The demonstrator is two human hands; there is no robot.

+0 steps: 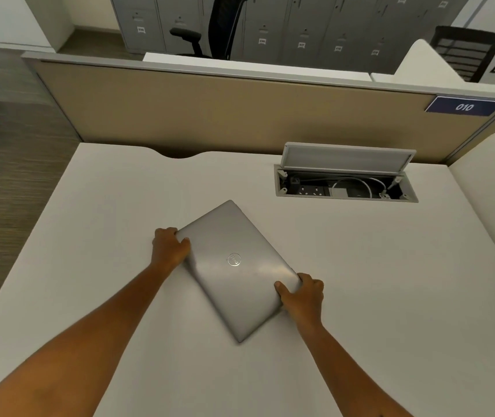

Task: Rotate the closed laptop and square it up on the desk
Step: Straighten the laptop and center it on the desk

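Note:
A closed silver laptop (235, 266) lies flat on the white desk (390, 281), turned at a diagonal so one corner points toward me and another toward the partition. A round logo shows on its lid. My left hand (168, 246) grips the laptop's left corner, fingers curled over the edge. My right hand (301, 293) holds the right corner, thumb on the lid and fingers wrapped around the side.
An open cable box (345, 185) with sockets and a white cable is set into the desk at the back right, its lid raised. A tan partition (210, 115) with a blue "010" label (464, 106) bounds the far edge. Office chairs and lockers stand beyond.

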